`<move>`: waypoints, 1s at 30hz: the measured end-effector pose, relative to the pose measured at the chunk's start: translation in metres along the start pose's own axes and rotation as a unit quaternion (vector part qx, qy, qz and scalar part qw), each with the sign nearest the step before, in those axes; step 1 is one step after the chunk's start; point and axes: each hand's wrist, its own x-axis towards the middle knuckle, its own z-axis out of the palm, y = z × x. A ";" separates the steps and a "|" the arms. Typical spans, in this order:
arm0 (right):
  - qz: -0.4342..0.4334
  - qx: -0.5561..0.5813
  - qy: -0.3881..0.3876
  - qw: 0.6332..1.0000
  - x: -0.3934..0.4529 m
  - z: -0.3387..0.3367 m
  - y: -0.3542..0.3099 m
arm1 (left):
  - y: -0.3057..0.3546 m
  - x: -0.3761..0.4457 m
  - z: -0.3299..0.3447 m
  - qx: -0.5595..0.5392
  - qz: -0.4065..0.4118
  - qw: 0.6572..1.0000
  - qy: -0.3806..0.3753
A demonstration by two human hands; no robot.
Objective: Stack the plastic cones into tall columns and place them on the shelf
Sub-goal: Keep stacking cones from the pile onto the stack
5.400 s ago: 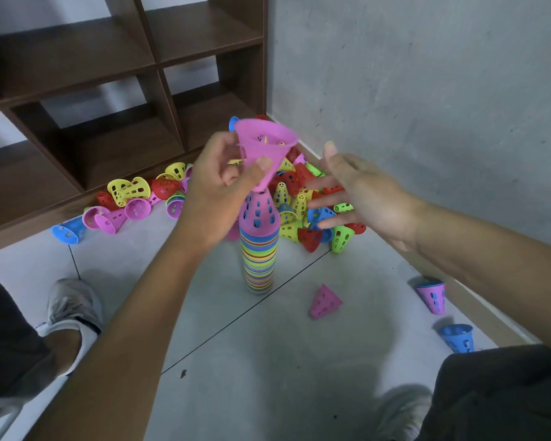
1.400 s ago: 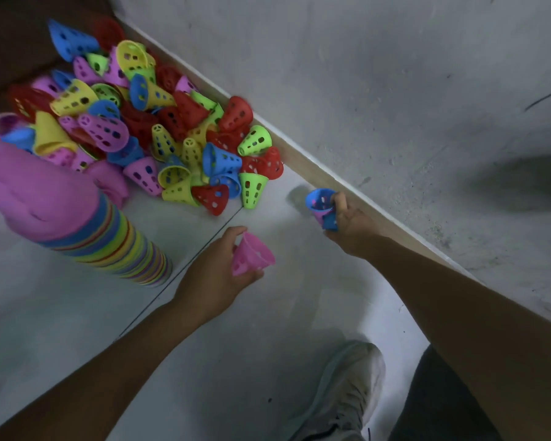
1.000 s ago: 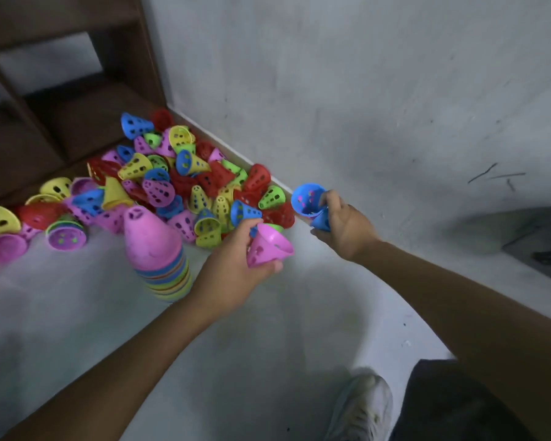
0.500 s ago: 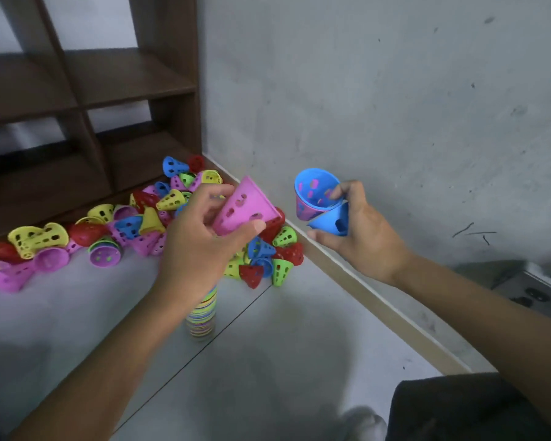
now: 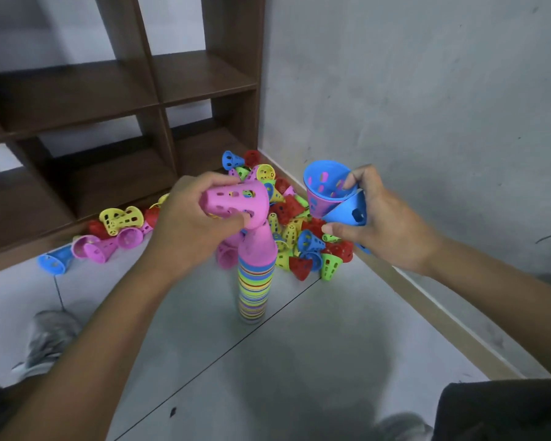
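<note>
Pink cone (image 5: 236, 203) — above stack (image 5: 253, 281)

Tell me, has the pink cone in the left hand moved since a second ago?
Yes. The pink cone in the left hand has come from beside the striped column to just above its top.

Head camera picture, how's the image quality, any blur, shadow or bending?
Head view: wide-angle bending curves the shelf uprights; a soft dark shadow lies on the floor below the stack; the shoe at the left edge is smeared.
</note>
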 end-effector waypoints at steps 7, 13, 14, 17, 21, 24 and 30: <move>-0.011 0.010 -0.018 1.000 0.002 0.006 -0.009 | -0.021 -0.010 0.034 0.016 0.005 1.000 -0.013; -0.017 0.030 -0.020 0.999 -0.001 0.007 -0.012 | -0.021 -0.010 0.043 0.010 0.019 1.000 0.016; -0.016 0.030 -0.021 0.999 -0.001 0.007 -0.012 | -0.018 -0.010 0.042 0.002 0.020 0.999 0.026; -0.016 0.039 -0.032 0.999 -0.001 0.010 -0.013 | -0.006 -0.010 0.042 -0.060 0.014 0.997 0.036; -0.024 0.110 -0.072 0.991 -0.002 0.014 -0.021 | 0.013 -0.010 0.040 -0.182 0.000 0.982 -0.045; -0.034 0.185 -0.103 0.977 -0.004 0.017 -0.028 | 0.021 -0.011 0.038 -0.221 0.017 0.968 -0.118; -0.042 0.207 -0.115 0.971 -0.004 0.019 -0.035 | 0.019 -0.011 0.036 -0.322 -0.020 0.940 -0.107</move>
